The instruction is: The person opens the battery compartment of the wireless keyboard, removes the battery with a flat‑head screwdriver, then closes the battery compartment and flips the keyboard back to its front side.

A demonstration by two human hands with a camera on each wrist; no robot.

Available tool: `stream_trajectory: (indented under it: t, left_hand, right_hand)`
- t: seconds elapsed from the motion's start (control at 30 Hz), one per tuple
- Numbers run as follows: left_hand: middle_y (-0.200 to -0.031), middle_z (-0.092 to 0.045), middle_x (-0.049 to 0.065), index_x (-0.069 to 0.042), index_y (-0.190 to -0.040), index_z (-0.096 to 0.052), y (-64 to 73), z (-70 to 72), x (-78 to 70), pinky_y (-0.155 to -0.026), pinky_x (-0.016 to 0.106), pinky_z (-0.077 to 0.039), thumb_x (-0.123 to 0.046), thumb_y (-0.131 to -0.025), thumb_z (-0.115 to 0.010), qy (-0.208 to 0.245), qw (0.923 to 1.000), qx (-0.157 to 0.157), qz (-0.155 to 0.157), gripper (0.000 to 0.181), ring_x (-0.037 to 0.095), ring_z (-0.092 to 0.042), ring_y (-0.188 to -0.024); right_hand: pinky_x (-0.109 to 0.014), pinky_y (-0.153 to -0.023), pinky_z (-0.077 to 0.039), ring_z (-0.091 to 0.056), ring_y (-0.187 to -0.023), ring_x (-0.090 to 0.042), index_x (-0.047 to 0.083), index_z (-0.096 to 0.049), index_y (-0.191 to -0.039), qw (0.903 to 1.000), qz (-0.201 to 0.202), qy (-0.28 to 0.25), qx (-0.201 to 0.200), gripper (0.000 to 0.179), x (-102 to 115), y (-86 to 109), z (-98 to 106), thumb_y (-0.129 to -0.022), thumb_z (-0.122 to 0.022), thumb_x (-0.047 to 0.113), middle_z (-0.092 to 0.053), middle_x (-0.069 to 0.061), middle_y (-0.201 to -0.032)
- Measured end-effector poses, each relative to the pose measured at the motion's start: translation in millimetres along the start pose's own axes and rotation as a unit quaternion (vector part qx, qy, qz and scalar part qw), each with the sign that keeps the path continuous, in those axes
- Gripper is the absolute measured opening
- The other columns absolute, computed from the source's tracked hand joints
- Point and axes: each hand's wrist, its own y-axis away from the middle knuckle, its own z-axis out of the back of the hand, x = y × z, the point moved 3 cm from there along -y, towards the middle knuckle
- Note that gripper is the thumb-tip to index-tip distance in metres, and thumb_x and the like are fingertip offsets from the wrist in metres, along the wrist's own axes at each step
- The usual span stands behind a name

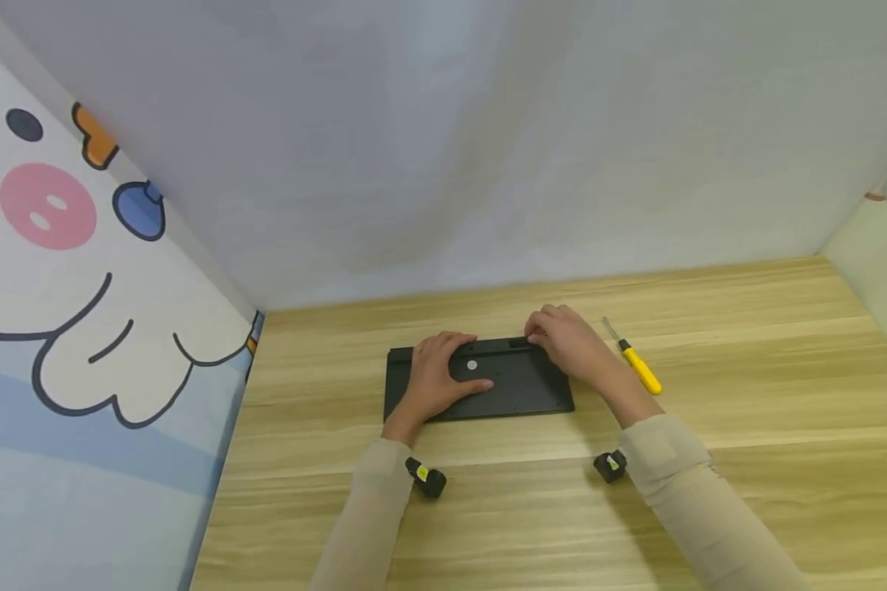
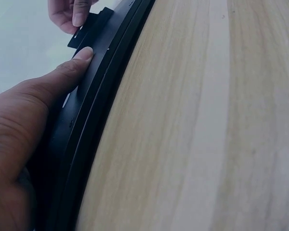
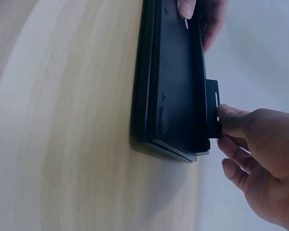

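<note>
A black keyboard [image 1: 517, 390] lies on the table with its plain underside up, a small round white sticker [image 1: 472, 365] near its middle. My left hand [image 1: 434, 373] grips its left half, fingers over the far edge and thumb across the underside. At the far edge, right of the middle, my right hand [image 1: 567, 343] pinches a small black flap [image 3: 212, 110] between thumb and fingers. In the right wrist view this flap juts up from the raised ridge, and a narrow slot runs along it. The keyboard's key side faces down, hidden.
A screwdriver [image 1: 640, 367] with a yellow handle lies right of the keyboard, its tip pointing away. Black wrist cameras [image 1: 609, 465] show beside both sleeves. A pale grey wall [image 1: 443, 164] stands behind the wooden table [image 1: 303, 492], with a cartoon-printed panel [image 1: 118, 328] on the left.
</note>
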Motion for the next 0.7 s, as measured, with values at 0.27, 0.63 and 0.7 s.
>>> stream_trajectory:
  t: [0.27, 0.63, 0.7]
  left_hand:
    - [-0.141, -0.060, 0.003, -0.023, -0.144, -0.056, -1.0, 0.5, 0.7, -0.126, 0.055, -0.022, -0.048, -0.078, -0.087, 0.003, 1.0000, 0.007, 0.004, 0.077, 0.029, -0.050, -0.137]
    - [-0.140, -0.061, 0.003, -0.022, -0.143, -0.057, -1.5, 1.3, -0.1, -0.124, 0.056, -0.024, -0.047, -0.078, -0.088, 0.004, 1.0000, -0.002, -0.001, 0.077, 0.029, -0.051, -0.136]
    - [-0.140, -0.061, 0.003, -0.022, -0.143, -0.057, -1.5, 0.9, -0.4, -0.124, 0.056, -0.024, -0.047, -0.078, -0.088, 0.004, 1.0000, -0.001, -0.002, 0.076, 0.029, -0.051, -0.137]
  right_hand:
    - [-0.044, -0.088, -0.052, -0.060, -0.094, -0.028, 0.006, -0.070, -0.102, 1.0000, 0.000, 0.004, 0.004, 0.009, -2.9, -1.9, 1.3, -0.101, -0.063, 0.011, -0.067, -0.010, -0.098]
    - [-0.044, -0.090, -0.051, -0.059, -0.097, -0.028, 0.006, -0.068, -0.101, 0.9999, 0.004, -0.001, -0.011, 0.007, -1.4, -6.8, 9.1, -0.101, -0.064, 0.011, -0.066, -0.009, -0.098]
    - [-0.045, -0.090, -0.051, -0.060, -0.097, -0.028, 0.006, -0.068, -0.101, 0.9999, 0.004, 0.001, -0.012, 0.007, -2.5, -8.3, 8.1, -0.100, -0.064, 0.011, -0.066, -0.009, -0.098]
